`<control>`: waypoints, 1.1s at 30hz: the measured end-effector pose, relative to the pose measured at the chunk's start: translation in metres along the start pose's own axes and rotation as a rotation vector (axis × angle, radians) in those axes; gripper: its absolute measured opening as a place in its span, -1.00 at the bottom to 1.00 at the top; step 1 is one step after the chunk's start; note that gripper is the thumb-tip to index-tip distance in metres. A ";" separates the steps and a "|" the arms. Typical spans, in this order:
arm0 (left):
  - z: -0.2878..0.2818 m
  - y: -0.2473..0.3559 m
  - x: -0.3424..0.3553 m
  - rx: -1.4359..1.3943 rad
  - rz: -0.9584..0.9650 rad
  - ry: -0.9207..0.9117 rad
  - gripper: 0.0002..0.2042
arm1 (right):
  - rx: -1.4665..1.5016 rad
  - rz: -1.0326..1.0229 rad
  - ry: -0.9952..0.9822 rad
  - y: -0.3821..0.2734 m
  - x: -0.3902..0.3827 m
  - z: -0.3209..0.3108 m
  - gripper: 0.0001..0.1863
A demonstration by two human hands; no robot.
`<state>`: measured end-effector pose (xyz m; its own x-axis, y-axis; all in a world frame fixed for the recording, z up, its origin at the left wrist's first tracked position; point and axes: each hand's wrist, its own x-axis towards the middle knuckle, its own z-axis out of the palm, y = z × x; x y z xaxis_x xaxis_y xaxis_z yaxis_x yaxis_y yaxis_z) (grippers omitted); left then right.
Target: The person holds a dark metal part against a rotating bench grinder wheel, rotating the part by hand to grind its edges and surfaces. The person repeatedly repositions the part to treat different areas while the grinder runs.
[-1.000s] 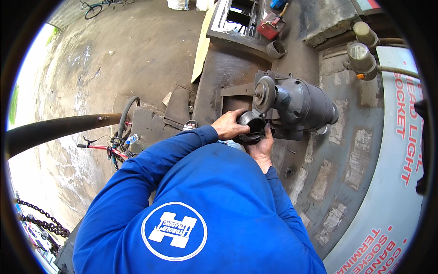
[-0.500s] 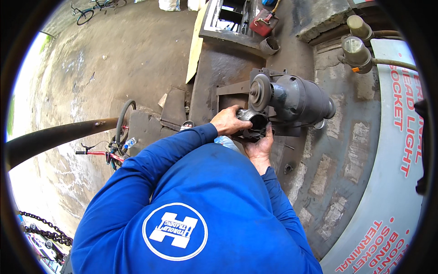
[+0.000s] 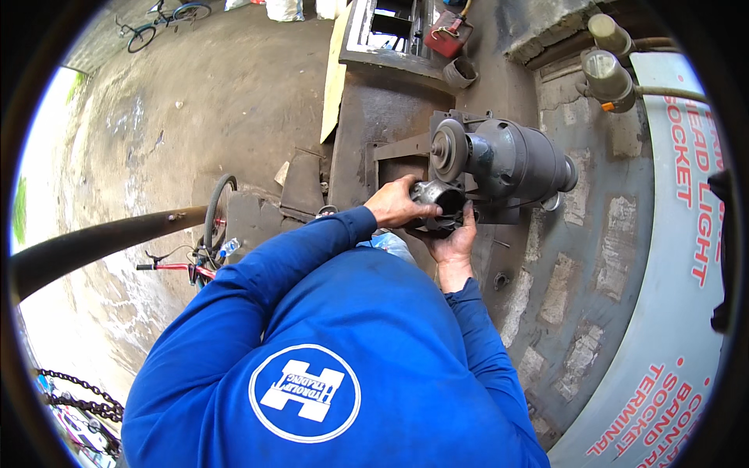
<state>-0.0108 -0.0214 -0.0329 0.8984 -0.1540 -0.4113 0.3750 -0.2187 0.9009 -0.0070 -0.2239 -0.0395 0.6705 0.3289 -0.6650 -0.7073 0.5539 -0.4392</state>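
I hold a hollow, dark-and-silver metal housing [image 3: 425, 193] with both hands, close below the round wheel [image 3: 449, 150] of a bench grinder. My left hand [image 3: 396, 204] is closed round its left side, the thumb on top near the open bore. From below and the right, my right hand [image 3: 454, 248] grips it, with fingers and thumb pointing up along its edge. The grinder's grey motor [image 3: 515, 162] lies just beyond, to the right of the wheel. Whether the housing touches the wheel cannot be made out. Its underside is hidden by my hands.
A dark metal frame [image 3: 402, 148] stands left of the wheel. To the right are a brick-patterned surface [image 3: 558, 288] and a grey sign panel [image 3: 663, 257]. Farther off sit a red container [image 3: 449, 35] and a small bucket [image 3: 460, 73]. A bicycle [image 3: 207, 261] leans at left.
The view has shifted slightly. Both hands keep hold of the housing, which has turned a little between them under the wheel.
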 end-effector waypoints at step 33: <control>0.015 0.000 -0.045 0.094 0.300 -0.318 -0.08 | 0.077 0.480 -0.281 -0.012 -0.031 -0.086 -0.12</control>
<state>-0.0549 -0.0289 -0.0162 0.8437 -0.5094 -0.1694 0.0730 -0.2037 0.9763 -0.0381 -0.3063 -0.0652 0.3189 0.7434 -0.5880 -0.9364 0.3428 -0.0744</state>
